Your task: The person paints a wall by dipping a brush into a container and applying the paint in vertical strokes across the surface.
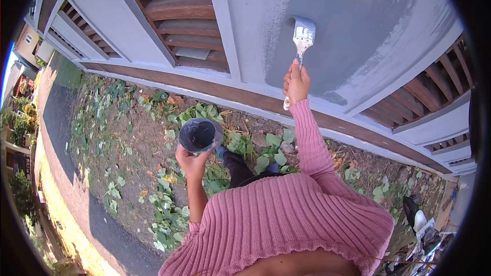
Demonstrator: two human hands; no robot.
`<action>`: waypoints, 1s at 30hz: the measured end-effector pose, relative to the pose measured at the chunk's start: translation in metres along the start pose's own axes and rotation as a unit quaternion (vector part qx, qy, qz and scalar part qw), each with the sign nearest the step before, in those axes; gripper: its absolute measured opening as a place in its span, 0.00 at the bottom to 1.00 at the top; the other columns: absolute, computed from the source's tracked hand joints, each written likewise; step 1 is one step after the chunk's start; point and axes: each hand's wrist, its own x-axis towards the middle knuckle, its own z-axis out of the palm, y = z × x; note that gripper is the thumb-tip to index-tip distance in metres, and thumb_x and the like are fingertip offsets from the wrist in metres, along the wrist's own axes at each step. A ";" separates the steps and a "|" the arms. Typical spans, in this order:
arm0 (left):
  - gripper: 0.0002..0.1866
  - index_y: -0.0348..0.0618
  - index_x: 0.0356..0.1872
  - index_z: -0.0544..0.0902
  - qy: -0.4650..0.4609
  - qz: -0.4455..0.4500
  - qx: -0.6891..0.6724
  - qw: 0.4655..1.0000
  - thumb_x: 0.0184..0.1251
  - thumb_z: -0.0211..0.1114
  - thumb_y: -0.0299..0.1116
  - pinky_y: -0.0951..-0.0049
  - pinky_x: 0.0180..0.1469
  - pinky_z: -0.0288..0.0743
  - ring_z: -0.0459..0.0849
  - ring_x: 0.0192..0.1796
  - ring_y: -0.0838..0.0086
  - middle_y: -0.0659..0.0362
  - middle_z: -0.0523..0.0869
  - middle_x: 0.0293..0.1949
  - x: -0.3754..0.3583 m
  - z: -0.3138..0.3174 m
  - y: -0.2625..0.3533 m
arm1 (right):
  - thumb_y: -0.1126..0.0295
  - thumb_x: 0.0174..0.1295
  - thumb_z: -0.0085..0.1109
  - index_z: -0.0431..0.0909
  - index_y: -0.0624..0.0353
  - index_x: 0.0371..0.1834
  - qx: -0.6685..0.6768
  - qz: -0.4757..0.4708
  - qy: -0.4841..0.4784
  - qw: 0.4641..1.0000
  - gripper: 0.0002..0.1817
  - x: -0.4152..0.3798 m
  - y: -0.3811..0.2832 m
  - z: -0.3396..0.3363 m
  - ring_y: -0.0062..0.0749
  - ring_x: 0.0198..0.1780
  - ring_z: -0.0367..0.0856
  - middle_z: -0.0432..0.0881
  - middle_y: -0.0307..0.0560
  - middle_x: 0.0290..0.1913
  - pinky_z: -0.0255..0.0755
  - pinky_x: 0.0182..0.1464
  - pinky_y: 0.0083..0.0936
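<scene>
While the left hand (193,163) grips a grey paint container (218,134) from beneath, the right hand (296,84), well apart from it, is wrapped around the handle of a paintbrush (304,37). The paintbrush lies against a dark grey patch (353,15) on the pale wall panel (253,0), flanked by brown louvres (179,12). Leafy ground (110,138) spreads below, with a partly shaded path (64,133) beyond.

Sweater (286,209): pink, ribbed in parallel lines. Brush (304,33): silvery, smeared white and grey. Cup (218,135): grey outside, darker within. Panel (353,33): dark grey at centre, streaky at the edges over pale bluish grey. Slats (180,12): reddish brown. Leaves (263,163): green. Trousers (238,167): black.
</scene>
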 end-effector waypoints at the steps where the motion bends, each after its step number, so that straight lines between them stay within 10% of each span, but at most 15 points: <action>1: 0.24 0.33 0.41 0.77 -0.008 0.004 0.006 1.000 0.36 0.72 0.17 0.75 0.46 0.74 0.81 0.40 0.75 0.56 0.82 0.38 0.001 0.001 0.000 | 0.52 0.64 0.44 0.60 0.52 0.23 -0.002 -0.019 -0.008 1.000 0.19 0.001 -0.011 0.002 0.11 0.09 0.50 0.57 0.31 0.12 0.42 0.09 0.15; 9: 0.24 0.35 0.40 0.77 -0.026 -0.003 -0.013 1.000 0.35 0.73 0.18 0.75 0.45 0.73 0.81 0.39 0.75 0.57 0.83 0.38 0.001 0.014 -0.004 | 0.51 0.65 0.44 0.63 0.52 0.25 -0.031 -0.229 -0.067 0.971 0.18 0.005 -0.128 0.018 0.10 0.11 0.50 0.57 0.31 0.14 0.43 0.11 0.12; 15: 0.25 0.35 0.41 0.77 -0.034 0.006 -0.019 0.999 0.35 0.73 0.19 0.75 0.45 0.73 0.81 0.40 0.75 0.57 0.83 0.38 0.002 0.022 -0.009 | 0.51 0.64 0.44 0.63 0.52 0.26 -0.039 -0.185 -0.097 0.977 0.17 0.020 -0.174 0.004 0.10 0.11 0.50 0.56 0.31 0.14 0.44 0.11 0.11; 30: 0.25 0.35 0.41 0.77 -0.064 0.012 -0.011 0.998 0.35 0.74 0.21 0.75 0.45 0.73 0.81 0.40 0.75 0.58 0.83 0.37 0.017 0.046 -0.001 | 0.46 0.60 0.47 0.60 0.48 0.25 -0.105 0.122 0.012 0.987 0.19 0.038 0.144 -0.095 0.14 0.09 0.51 0.57 0.32 0.11 0.45 0.10 0.16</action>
